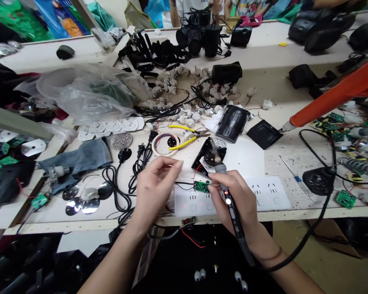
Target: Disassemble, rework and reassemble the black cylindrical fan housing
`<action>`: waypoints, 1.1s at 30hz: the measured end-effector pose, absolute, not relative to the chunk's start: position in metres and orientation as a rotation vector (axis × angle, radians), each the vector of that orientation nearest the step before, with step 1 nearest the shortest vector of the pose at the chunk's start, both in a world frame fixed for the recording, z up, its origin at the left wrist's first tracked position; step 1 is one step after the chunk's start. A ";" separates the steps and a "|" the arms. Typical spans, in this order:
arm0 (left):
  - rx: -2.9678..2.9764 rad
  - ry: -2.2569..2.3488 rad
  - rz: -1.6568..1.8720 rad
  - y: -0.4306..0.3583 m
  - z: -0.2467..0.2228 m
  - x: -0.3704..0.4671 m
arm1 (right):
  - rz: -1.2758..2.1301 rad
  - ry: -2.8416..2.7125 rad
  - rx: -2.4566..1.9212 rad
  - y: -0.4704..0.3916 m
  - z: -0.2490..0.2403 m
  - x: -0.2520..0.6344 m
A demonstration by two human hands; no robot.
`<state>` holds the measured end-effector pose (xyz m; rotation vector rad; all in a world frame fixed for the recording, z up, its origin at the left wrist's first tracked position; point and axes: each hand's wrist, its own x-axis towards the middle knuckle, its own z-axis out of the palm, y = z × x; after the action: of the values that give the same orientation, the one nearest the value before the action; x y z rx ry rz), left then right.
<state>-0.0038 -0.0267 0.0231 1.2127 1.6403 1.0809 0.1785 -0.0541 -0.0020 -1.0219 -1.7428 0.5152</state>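
In my right hand [233, 196] is a soldering iron [233, 210] with a lit display, its tip pointing up and away over an open black housing [198, 161]. The thumb and fingers of that hand also meet the edge of a small green circuit board [200, 186]; whether they grip it I cannot tell. Red and black wires run from the board. To its left, my left hand [155, 185] is closed in a pinch, and what it holds, if anything, does not show. Beneath the board lies a white power strip [188, 200] with small red lights.
Yellow-handled pliers [184, 143], a solder coil [156, 145] and a black cover [233, 122] lie beyond my hands. An orange tool [334, 92] slants in from the right. Black cables [112, 175] sit left, a screwdriver [290, 168] right. People are across the bench.
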 end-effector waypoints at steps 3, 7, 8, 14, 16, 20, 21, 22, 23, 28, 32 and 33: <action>1.253 1.699 0.929 -0.032 0.025 -0.022 | 0.504 -1.700 -1.027 -0.054 0.000 0.178; 1.414 1.813 0.996 -0.046 0.023 -0.028 | 0.483 -1.640 -1.039 -0.054 0.001 0.177; 1.475 1.887 1.073 -0.049 0.023 -0.027 | 0.478 -1.622 -1.049 -0.054 0.001 0.177; 1.358 1.714 0.998 -0.053 0.020 -0.012 | 0.484 -1.547 -1.082 -0.056 -0.001 0.175; 1.037 1.551 1.051 -0.046 0.017 -0.002 | 0.493 -1.546 -1.081 -0.058 -0.002 0.172; 0.636 1.267 1.172 -0.030 0.015 0.014 | 0.524 -1.549 -1.066 -0.062 -0.005 0.169; 0.615 1.226 1.173 -0.027 0.015 0.016 | 0.526 -1.560 -1.066 -0.063 -0.005 0.170; 0.622 1.200 1.168 -0.024 0.015 0.018 | 0.523 -1.572 -1.068 -0.064 -0.005 0.171; 0.652 1.183 1.157 -0.022 0.016 0.018 | 0.521 -1.586 -1.069 -0.064 -0.004 0.173; 0.853 1.123 1.010 -0.022 0.015 0.017 | 0.407 -1.601 -1.156 -0.053 0.000 0.189; 0.925 1.104 0.950 -0.027 0.015 0.016 | 0.357 -1.655 -1.263 -0.038 -0.001 0.193; 0.936 1.115 0.943 -0.028 0.015 0.016 | 0.370 -1.685 -1.264 -0.035 -0.001 0.192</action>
<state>0.0158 -0.0284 0.0153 0.9357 1.1150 0.9434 0.1923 -0.0350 -0.0015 -1.2639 -1.6848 0.3704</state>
